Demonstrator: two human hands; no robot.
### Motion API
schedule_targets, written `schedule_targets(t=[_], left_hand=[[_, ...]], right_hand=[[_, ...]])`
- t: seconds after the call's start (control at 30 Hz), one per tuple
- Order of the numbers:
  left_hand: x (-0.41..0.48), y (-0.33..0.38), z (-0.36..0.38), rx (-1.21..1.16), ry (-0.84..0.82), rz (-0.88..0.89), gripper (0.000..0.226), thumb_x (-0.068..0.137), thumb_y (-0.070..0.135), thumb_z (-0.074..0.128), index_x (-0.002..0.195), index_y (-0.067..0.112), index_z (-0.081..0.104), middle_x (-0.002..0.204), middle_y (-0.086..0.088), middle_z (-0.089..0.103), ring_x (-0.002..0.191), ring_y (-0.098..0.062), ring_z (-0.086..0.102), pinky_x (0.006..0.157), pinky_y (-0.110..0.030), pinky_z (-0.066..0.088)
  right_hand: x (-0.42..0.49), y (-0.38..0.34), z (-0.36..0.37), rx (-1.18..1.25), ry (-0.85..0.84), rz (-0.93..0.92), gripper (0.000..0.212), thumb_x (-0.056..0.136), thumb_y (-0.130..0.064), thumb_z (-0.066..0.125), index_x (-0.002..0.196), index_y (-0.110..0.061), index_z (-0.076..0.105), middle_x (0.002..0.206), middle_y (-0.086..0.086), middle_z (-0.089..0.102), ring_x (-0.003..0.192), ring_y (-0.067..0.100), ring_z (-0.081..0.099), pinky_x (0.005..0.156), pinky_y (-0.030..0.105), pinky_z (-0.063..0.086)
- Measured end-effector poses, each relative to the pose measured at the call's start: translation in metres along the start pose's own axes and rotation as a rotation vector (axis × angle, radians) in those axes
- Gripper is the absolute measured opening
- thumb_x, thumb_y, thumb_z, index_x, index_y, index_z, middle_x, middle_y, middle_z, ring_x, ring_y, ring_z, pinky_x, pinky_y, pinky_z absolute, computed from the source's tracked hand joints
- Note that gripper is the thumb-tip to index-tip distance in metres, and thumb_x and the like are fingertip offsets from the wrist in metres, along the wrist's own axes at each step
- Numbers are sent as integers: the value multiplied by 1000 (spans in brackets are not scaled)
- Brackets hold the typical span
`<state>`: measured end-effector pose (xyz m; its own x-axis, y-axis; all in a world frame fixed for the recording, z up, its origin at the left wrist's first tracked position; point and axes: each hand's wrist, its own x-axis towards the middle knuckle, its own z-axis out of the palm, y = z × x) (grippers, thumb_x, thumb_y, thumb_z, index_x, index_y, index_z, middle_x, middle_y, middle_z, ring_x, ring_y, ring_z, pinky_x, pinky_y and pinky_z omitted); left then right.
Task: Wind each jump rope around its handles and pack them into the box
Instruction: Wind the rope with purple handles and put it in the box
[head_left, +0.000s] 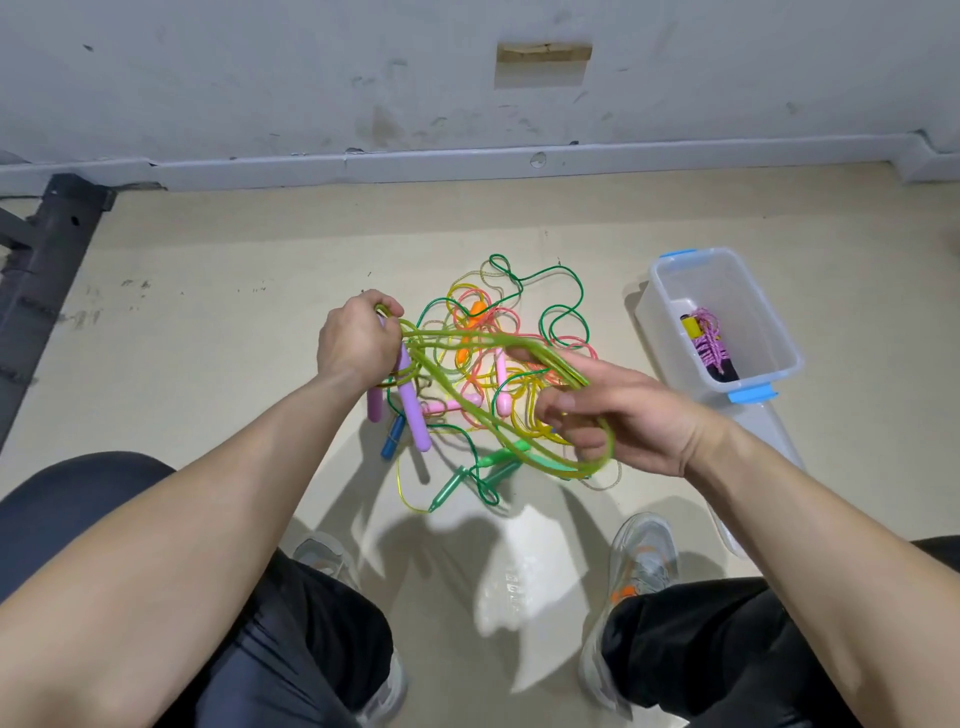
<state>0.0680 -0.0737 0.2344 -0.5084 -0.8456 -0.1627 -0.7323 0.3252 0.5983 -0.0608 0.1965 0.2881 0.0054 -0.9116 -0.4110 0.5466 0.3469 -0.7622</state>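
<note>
The yellow-green rope (467, 343) hangs in several loops between the two hands, above the tangle of other ropes (519, 317) on the floor. I'd say winding is under way, and next those loops need laying snugly round the purple handles (415, 410) before going to the box (670, 312) on the right, where one wound pink rope (711, 343) lies. The left hand (356, 340) curls tight round the handle tops and the rope, while the right hand (618, 415), with fingers (561, 402) half bent, grips the loops' near end.
</note>
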Motion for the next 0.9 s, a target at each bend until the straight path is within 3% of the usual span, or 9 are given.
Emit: schedule_targets(t=[0.07, 0.13, 0.2, 0.3, 0.43, 0.6, 0.67, 0.77, 0.9], left_hand=[[0, -2, -2, 5, 8, -8, 22, 88, 19, 50, 92, 34, 66, 85, -4, 71, 87, -30, 64, 78, -34, 52], [0, -3, -3, 32, 11, -10, 21, 90, 20, 50, 93, 35, 64, 87, -4, 71, 88, -30, 64, 76, -33, 50], [-2, -4, -3, 52, 11, 1, 21, 90, 21, 49, 93, 36, 63, 89, -3, 72, 90, -31, 64, 77, -33, 49], [-8, -2, -2, 70, 11, 19, 22, 91, 20, 49, 95, 36, 64, 89, -4, 72, 91, -32, 64, 78, -33, 49], [-12, 8, -4, -15, -1, 47, 21, 89, 20, 51, 91, 34, 65, 81, -4, 71, 87, -31, 65, 79, -36, 53], [-22, 35, -13, -245, -2, 159, 18, 88, 21, 57, 94, 31, 71, 77, -1, 73, 77, -20, 68, 76, -34, 56], [-24, 41, -14, -339, -11, 202, 17, 87, 22, 59, 95, 30, 71, 77, 3, 74, 78, -17, 70, 77, -36, 58], [-26, 45, -16, -458, -63, 234, 17, 85, 24, 60, 94, 32, 72, 77, 3, 74, 79, -20, 72, 77, -46, 61], [-32, 52, -21, -555, -99, 272, 16, 91, 11, 62, 97, 23, 72, 83, -11, 73, 74, -17, 70, 67, -34, 59]], right_hand=[[-1, -4, -3, -311, 112, 119, 29, 92, -5, 63, 118, -15, 71, 71, 0, 45, 47, 9, 32, 40, 20, 20], [2, -4, -8, -922, 282, 278, 9, 90, -10, 65, 89, -10, 75, 62, -2, 54, 50, 16, 44, 41, 22, 31], [6, 3, -15, -1333, 405, 419, 17, 86, -18, 62, 78, -9, 74, 61, -1, 65, 55, 17, 56, 49, 22, 40], [8, 5, -13, -1193, 406, 544, 24, 89, -23, 60, 84, -3, 72, 66, 9, 73, 43, 17, 55, 45, 20, 44], [-1, -6, -6, -762, 288, 587, 61, 85, -66, 65, 91, -5, 68, 68, 6, 66, 52, 22, 59, 54, 26, 51], [3, 7, -5, -785, 21, 320, 42, 87, -44, 70, 91, -3, 66, 76, 11, 67, 56, 19, 37, 56, 29, 34], [7, 10, 7, -733, -15, 338, 46, 92, -45, 66, 100, 0, 65, 87, 6, 72, 62, 13, 45, 61, 24, 38], [16, 18, 18, -694, 23, 428, 51, 87, -50, 58, 118, -11, 67, 106, 2, 76, 88, 11, 60, 81, 28, 44], [27, 26, 21, -639, 173, 375, 31, 85, -12, 49, 106, -16, 72, 93, -2, 72, 90, 11, 58, 80, 26, 45]])
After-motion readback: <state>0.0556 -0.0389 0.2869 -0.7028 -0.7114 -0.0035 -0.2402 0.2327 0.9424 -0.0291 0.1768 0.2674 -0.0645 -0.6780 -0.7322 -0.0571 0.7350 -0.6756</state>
